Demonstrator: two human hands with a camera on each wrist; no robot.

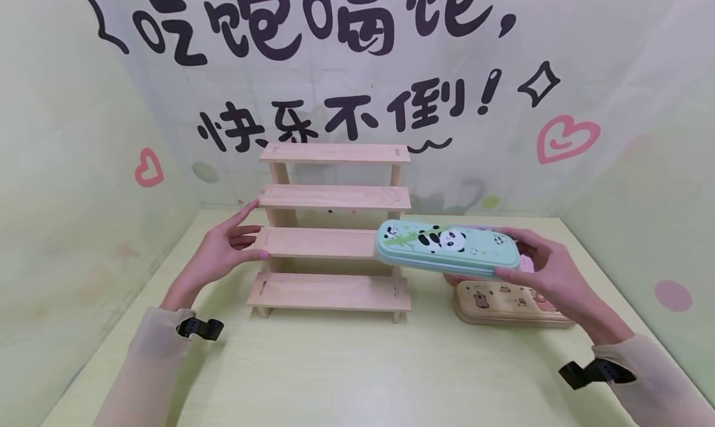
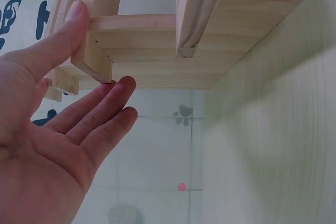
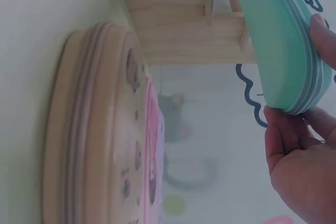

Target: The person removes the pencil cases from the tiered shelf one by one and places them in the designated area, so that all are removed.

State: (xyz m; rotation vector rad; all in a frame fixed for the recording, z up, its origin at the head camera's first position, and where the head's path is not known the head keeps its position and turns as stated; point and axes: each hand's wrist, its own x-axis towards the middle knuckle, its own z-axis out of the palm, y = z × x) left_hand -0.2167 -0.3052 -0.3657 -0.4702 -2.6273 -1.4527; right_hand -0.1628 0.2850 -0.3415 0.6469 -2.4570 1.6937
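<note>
My right hand (image 1: pixel 550 267) grips the right end of a mint-green zippered pencil case (image 1: pixel 441 247) with a panda on its lid. The case is held in the air, its left end in front of the right side of a four-step wooden display rack (image 1: pixel 329 290). From the right wrist view, the thumb and fingers are round the rounded end of the green case (image 3: pixel 281 51). At the rack's left side is my left hand (image 1: pixel 223 247), its fingers extended and apart. In the left wrist view, the thumb touches a step's edge, and the other fingers (image 2: pixel 118 95) lie by its end.
On the table (image 1: pixel 357 371), right of the rack, lies a tan pencil case (image 1: pixel 497 300) with small animal pictures. Behind it are pink and lilac cases (image 3: pixel 152 145), mostly hidden by the green one. A lettered backdrop (image 1: pixel 346 73) stands close behind the rack.
</note>
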